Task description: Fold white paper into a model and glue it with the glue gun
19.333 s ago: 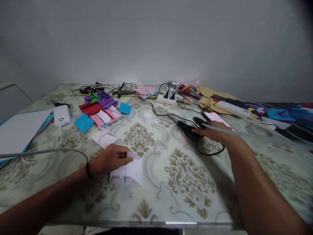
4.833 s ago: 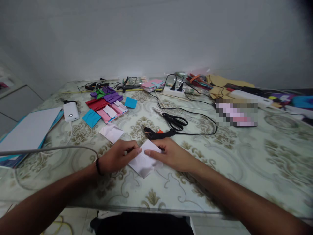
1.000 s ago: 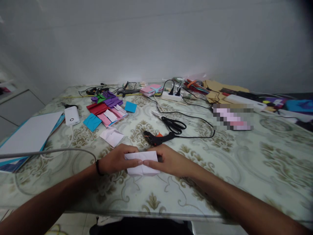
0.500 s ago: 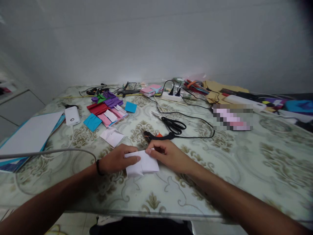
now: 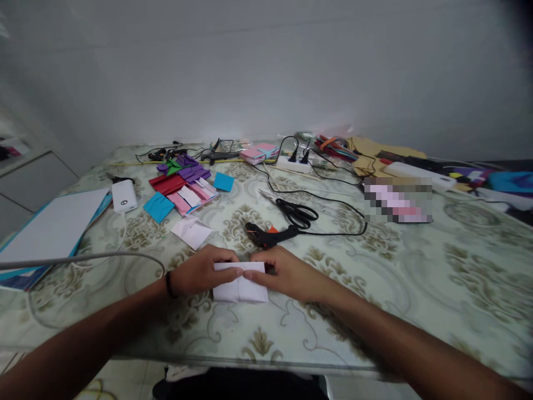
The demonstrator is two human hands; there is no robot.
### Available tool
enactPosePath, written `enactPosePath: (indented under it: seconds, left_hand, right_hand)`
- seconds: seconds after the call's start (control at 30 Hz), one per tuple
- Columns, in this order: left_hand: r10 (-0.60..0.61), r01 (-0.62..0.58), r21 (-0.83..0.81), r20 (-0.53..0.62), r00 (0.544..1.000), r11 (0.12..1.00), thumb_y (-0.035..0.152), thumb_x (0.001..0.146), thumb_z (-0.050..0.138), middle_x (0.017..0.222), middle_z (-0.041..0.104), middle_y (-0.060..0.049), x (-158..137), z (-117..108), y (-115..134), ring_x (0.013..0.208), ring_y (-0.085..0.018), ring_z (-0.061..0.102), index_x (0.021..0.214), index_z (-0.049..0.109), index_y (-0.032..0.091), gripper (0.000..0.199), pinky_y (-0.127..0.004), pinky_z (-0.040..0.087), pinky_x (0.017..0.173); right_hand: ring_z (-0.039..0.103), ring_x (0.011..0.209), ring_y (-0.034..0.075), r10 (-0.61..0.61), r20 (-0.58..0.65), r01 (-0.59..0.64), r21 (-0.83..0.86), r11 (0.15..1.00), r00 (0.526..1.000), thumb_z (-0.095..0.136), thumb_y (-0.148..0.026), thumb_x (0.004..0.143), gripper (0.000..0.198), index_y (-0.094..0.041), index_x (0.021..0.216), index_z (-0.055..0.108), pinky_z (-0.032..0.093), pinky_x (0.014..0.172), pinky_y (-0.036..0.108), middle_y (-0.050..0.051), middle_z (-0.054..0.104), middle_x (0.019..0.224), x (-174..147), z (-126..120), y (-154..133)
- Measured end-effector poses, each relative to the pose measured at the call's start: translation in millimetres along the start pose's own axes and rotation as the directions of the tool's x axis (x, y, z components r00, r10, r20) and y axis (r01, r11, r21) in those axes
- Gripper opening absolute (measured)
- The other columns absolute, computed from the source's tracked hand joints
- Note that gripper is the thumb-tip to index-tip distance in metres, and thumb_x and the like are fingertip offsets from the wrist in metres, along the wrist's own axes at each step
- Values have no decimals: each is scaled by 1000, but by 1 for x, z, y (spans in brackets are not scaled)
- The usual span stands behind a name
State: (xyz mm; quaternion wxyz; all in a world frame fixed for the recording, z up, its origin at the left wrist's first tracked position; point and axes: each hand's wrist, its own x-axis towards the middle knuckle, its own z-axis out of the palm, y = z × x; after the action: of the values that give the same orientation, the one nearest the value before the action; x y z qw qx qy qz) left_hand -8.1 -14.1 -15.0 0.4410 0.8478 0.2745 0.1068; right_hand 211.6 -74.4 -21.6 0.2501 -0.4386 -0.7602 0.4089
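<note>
A folded sheet of white paper point(image 5: 240, 290) lies close to the table's front, a crease running down its middle. From the left, my left hand point(image 5: 202, 271) grips it with the thumb on top and the fingers behind the far edge. My right hand point(image 5: 285, 272) grips the right side the same way, and the two thumb tips meet near the centre crease. Fingers behind the paper are partly hidden. Just beyond my hands rest a black glue gun point(image 5: 270, 235) and black-handled scissors point(image 5: 295, 212). Another folded white paper point(image 5: 192, 232) lies to the left.
Folded papers in blue point(image 5: 159, 207), red point(image 5: 167, 183) and purple point(image 5: 194, 173) sit at back left. A white power bank point(image 5: 124, 196) and paper sheets point(image 5: 58, 222) are further left. A power strip point(image 5: 293, 164) with black cables stands at the back.
My right thumb has come down and left to meet the left thumb. The white paper now lies squarer and flatter, its two halves level.
</note>
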Motion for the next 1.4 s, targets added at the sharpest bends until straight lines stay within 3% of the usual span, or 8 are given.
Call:
enactPosePath:
  seconds: [0.3, 0.57, 0.8, 1.1, 1.4]
  left_hand:
    - [-5, 5, 19, 5, 1000, 1000, 34, 92, 56, 64, 52, 4, -1, -1, 0, 63, -10, 45, 72, 60, 14, 29, -22, 33, 58]
    - [36, -37, 6, 83, 996, 999, 40, 91, 61, 64, 47, 4, -1, 0, -1, 61, -10, 40, 71, 58, 14, 33, -24, 31, 55]
    - [39, -41, 21, 80, 996, 999, 36, 91, 61, 61, 44, 4, -1, 0, -4, 58, -9, 38, 66, 51, 16, 34, -24, 29, 54]
    - [-5, 5, 11, 45, 999, 1000, 36, 92, 59, 62, 44, 5, -1, 0, 0, 59, -10, 40, 68, 52, 15, 32, -23, 29, 54]
    - [31, -31, 15, 12, 999, 999, 37, 96, 54, 66, 50, 4, -1, 3, -3, 63, -10, 44, 77, 62, 13, 32, -22, 32, 58]
  right_hand:
    - [41, 58, 10, 32, -62, -29, 60, 998, 998, 54, -43, 95, 36, -15, 73, 61, 30, 53, 23, -4, 47, 62, 0, 1, 1]
    - [42, 58, 11, 43, -94, -38, 60, 997, 995, 56, -45, 94, 36, -15, 74, 63, 30, 53, 23, -3, 50, 62, 0, 0, -1]
    - [43, 57, 10, 47, -132, -36, 83, 996, 990, 58, -45, 93, 38, -15, 71, 61, 31, 53, 23, -3, 51, 61, -1, -2, -3]
    - [43, 57, 10, 9, -55, -13, -72, 997, 998, 58, -38, 92, 33, -16, 68, 56, 30, 52, 23, -4, 47, 60, -1, -3, -3]
    - [38, 54, 9, -57, -24, 54, -85, 995, 998, 56, -37, 93, 34, -17, 66, 49, 26, 50, 22, -6, 42, 57, -1, -1, -1]
